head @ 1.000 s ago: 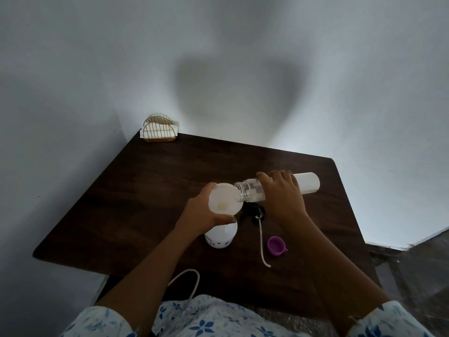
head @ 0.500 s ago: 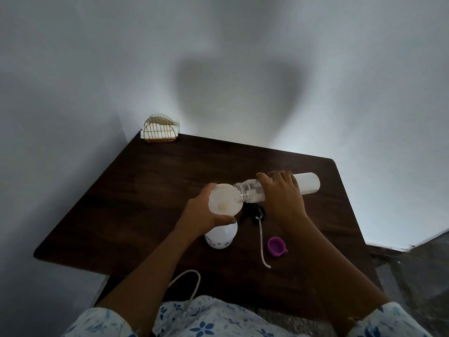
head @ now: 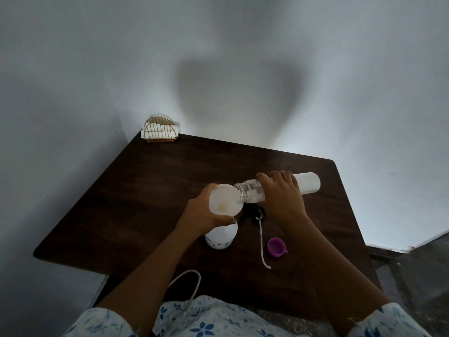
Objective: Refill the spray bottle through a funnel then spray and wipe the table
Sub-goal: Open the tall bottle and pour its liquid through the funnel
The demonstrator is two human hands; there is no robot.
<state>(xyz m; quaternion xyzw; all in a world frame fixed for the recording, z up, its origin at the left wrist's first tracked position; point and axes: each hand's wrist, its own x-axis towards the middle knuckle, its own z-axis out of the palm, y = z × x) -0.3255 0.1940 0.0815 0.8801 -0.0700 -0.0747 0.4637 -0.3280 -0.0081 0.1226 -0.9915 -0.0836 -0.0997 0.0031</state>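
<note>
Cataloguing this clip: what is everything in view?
table: 1, dark brown, fills the middle
napkin holder: 1, gold wire, table's far left corner
spray bottle: 1, white, upright under the funnel
funnel: 1, translucent white, atop the spray bottle
refill bottle: 1, clear and white, tipped, mouth over the funnel
spray head: 1, black, white tube, lying right of spray bottle
cap: 1, purple, on table beside the tube
cord: 1, white, at the table's near edge
left hand: 1, grips the funnel
right hand: 1, grips the refill bottle
</note>
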